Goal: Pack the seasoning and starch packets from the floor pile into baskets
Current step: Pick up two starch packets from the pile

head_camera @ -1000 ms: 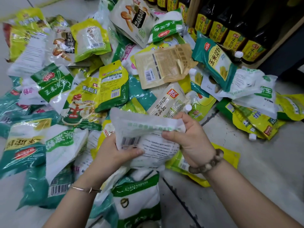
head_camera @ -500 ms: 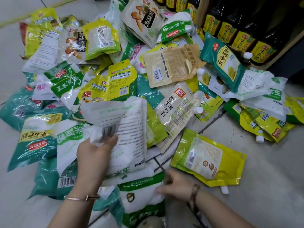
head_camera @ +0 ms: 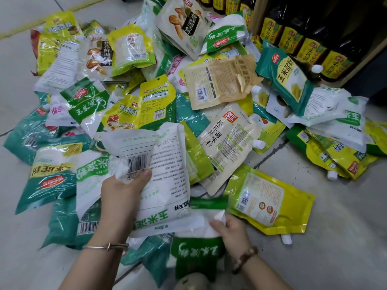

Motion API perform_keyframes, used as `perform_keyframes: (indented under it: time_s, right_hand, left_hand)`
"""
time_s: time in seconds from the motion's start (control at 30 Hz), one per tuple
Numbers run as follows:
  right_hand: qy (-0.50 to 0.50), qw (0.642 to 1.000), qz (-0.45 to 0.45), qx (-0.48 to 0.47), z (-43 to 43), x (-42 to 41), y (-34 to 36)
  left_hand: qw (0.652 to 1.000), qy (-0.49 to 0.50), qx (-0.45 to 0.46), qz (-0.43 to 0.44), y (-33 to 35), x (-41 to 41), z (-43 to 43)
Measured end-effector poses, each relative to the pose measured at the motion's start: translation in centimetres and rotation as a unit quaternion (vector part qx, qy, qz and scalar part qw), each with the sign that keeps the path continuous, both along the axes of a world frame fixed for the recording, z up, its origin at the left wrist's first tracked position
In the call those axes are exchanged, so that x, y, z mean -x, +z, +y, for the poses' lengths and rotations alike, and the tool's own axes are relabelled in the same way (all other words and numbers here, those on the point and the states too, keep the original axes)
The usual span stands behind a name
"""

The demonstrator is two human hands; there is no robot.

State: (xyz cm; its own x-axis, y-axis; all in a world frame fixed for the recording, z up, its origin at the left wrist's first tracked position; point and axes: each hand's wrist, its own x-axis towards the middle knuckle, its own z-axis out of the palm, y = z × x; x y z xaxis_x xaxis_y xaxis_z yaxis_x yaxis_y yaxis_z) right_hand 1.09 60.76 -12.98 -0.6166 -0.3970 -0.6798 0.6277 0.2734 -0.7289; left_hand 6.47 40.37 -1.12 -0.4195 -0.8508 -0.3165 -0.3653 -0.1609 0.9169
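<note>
Looking down on a pale tiled floor showing at the upper left and lower right of the frame. Taking in a pile of packets spreading across most of it, green, yellow, white and tan bags overlapping one another from the left edge to the right edge. Passing, at the upper right, a row of dark bottles with yellow labels standing on a low shelf just behind the pile. Gripping, at lower centre, a white starch packet with its printed back and barcode facing up, lifted above the bags beneath: left hand clamping on its left edge, thumb pressing just beside the barcode, fingers hidden behind. Lying flat just right of it on bare tile, a yellow spouted pouch. Pinching the white upper edge of a blurred green-and-white packet at bottom centre with the right hand, fingers curling round that edge. Wearing a thin metal bangle on the left wrist and a bead bracelet on the right.
</note>
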Motion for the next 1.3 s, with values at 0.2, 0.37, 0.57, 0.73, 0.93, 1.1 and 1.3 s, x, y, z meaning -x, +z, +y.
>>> perform_keyframes:
  time_s: [0.2, 0.37, 0.57, 0.73, 0.93, 1.1, 1.3]
  right_hand:
    - [-0.092, 0.991, 0.093, 0.034, 0.9, 8.3, 3.4]
    - [-0.064, 0.986, 0.129, 0.09, 1.9, 14.5, 8.1]
    - [0.006, 0.977, 0.203, 0.065, 3.7, 19.5, 15.8]
    - [0.063, 0.954, 0.293, -0.021, 7.0, 21.8, 22.5]
    - [0.0, 0.946, 0.324, -0.014, 12.6, 22.7, 29.2]
    - [-0.036, 0.946, 0.321, 0.002, 18.6, 22.8, 34.2]
    - [-0.045, 0.934, 0.353, 0.008, 27.5, 22.2, 39.8]
  left_hand:
    - [1.0, -0.017, 0.002, 0.006, 0.5, 0.9, 0.6]
    - [0.998, -0.065, 0.012, 0.025, 1.4, 3.8, 1.6]
    - [0.984, -0.145, 0.047, 0.087, 5.8, 8.2, 3.8]
    - [0.97, -0.2, 0.033, 0.132, 10.1, 11.4, 6.3]
    - [0.964, -0.237, -0.028, 0.118, 14.4, 14.9, 9.6]
    - [0.943, -0.289, -0.078, 0.145, 18.9, 17.2, 13.8]
    - [0.921, -0.344, -0.073, 0.169, 23.5, 20.0, 21.2]
